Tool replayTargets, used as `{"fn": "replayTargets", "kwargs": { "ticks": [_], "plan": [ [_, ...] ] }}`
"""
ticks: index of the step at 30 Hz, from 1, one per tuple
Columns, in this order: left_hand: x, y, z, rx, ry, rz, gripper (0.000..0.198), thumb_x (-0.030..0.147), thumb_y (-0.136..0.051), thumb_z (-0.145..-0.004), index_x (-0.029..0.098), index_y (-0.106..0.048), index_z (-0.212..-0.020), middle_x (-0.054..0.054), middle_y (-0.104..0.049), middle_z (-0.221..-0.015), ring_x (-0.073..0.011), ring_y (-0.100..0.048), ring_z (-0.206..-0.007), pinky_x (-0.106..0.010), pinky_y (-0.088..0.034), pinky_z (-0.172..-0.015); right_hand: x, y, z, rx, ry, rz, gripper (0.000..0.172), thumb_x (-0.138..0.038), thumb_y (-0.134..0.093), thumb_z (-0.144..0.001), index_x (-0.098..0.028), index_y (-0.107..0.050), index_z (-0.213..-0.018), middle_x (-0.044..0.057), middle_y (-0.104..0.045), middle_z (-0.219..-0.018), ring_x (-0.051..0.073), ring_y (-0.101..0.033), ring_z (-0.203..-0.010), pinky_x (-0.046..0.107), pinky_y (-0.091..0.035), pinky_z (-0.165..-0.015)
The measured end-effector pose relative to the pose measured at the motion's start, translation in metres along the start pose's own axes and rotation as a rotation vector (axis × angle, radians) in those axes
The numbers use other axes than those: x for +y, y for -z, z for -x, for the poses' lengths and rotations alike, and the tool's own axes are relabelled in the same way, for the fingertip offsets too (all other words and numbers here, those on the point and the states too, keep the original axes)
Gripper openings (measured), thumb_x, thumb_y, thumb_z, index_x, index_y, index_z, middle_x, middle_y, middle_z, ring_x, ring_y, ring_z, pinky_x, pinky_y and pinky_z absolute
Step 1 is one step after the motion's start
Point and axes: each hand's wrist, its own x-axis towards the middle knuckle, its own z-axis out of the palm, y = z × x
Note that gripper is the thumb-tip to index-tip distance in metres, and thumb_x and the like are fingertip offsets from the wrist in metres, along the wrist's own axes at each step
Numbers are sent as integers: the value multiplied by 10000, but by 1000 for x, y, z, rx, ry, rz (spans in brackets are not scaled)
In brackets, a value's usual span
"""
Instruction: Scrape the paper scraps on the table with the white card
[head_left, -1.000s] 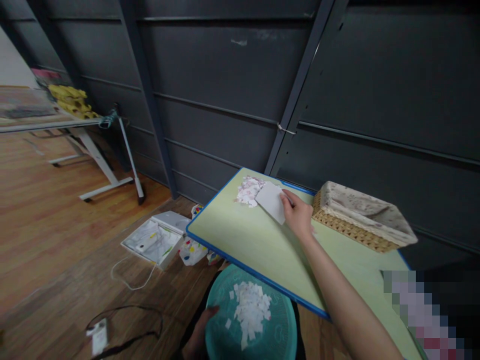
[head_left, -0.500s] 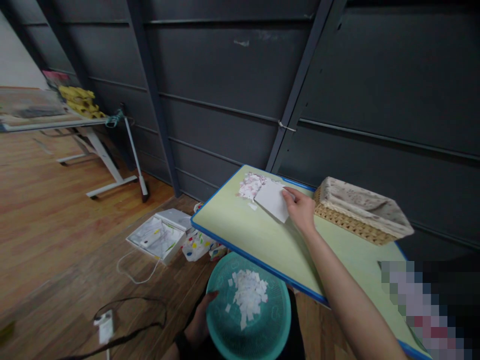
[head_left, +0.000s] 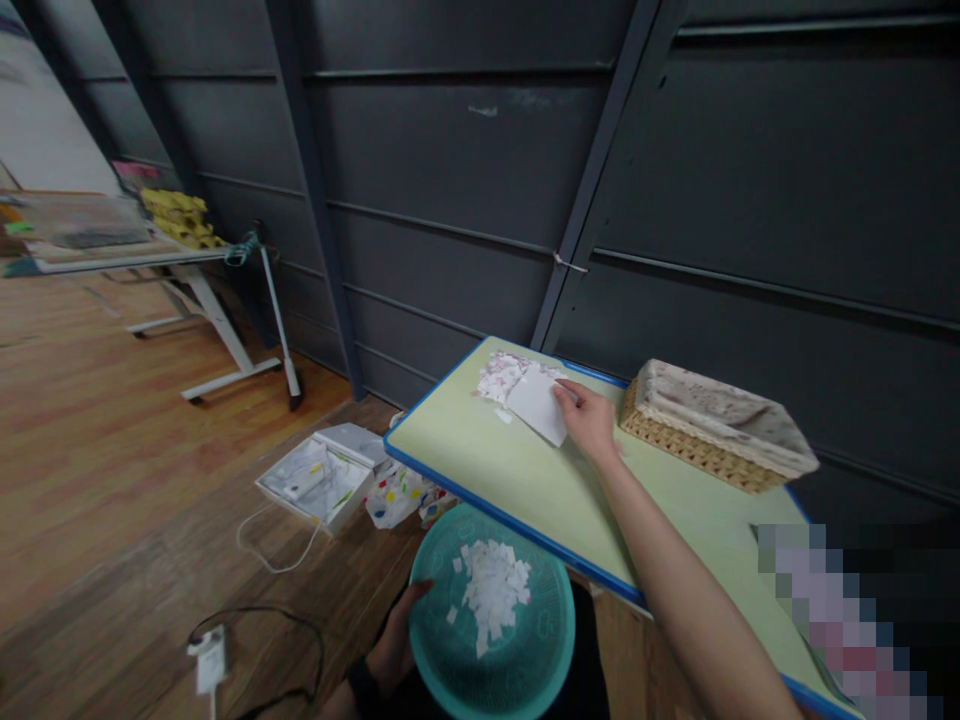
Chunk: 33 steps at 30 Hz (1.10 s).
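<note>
White card [head_left: 536,408], flat, smooth and straight-edged, lies low over the pale green tabletop [head_left: 480,445], its far edge at a heap of torn paper scraps [head_left: 499,378]. Your right hand [head_left: 587,420] pinches the card's near right side, thumb on top and fingers closed around the edge. The scraps are thin and irregular, white with pinkish marks; one small piece lies apart, just in front of the heap. Your left hand [head_left: 399,628] holds the teal plastic basin [head_left: 541,645], round and finely perforated, its thumb hooked over the rim; you cannot see the remaining fingers, which are hidden by the basin. Inside, small white paper pieces [head_left: 495,590], mostly squarish, form a loose mound. To the right of your right hand stands a rectangular basket [head_left: 697,455] of coarse woven straw, lined with patterned cloth folded over its rim. Smooth blue edging [head_left: 510,520] borders the tabletop.
</note>
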Motion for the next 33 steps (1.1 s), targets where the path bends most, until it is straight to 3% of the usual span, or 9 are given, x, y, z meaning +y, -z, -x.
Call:
{"fn": "replayTargets", "kwargs": {
  "ticks": [3, 12, 20, 23, 27, 33],
  "plan": [
    [1, 1, -1, 40, -9, -43, 577, 222, -614, -795, -13, -470, -1301, -127, -799, -839, -307, -714, -938, -415, -499, -917, 3, 5, -2, 6, -23, 41, 457, -461, -471, -804, -135, -753, -959, 99, -726, -764, 225, -630, -662, 338, -467, -696],
    [1, 3, -2, -26, -9, -37, 615, 248, -634, -785, -5, -460, -1319, -160, -783, -963, -324, -663, -1069, -427, -467, -972, 9, 18, -6, 6, -78, 80, 454, -442, -469, -781, -129, -757, -940, 104, -724, -774, 235, -618, -664, 341, -443, -690],
    [1, 4, -4, -7, 10, -39, 517, 246, -590, -818, 3, -507, -1267, -142, -790, -926, -308, -690, -1016, -433, -458, -979, 11, 28, -9, 39, -89, 113, 456, -443, -473, -767, -125, -757, -928, 81, -692, -664, 208, -579, -584, 318, -434, -630],
    [0, 5, -6, 8, 11, -38, 518, 242, -567, -827, -22, -495, -1267, -151, -793, -896, -307, -695, -1003, -437, -466, -969, 12, 27, -8, 0, -78, 130, 479, -459, -457, -788, -135, -748, -989, 68, -677, -632, 191, -549, -548, 308, -415, -605],
    [0, 6, -8, -6, 7, -37, 521, 242, -559, -830, -43, -494, -1262, -163, -791, -893, -307, -689, -1018, -428, -478, -954, 14, 26, -8, -43, -57, 108, 480, -459, -465, -786, -125, -750, -980, 94, -709, -740, 188, -555, -581, 308, -417, -627],
    [0, 7, -5, -26, -8, -35, 526, 236, -582, -818, -41, -503, -1257, -173, -785, -929, -306, -678, -1043, -419, -473, -964, 13, 31, -10, -42, -94, 84, 481, -463, -476, -775, -126, -751, -979, 66, -668, -624, 178, -516, -525, 295, -383, -567]
  ]
}}
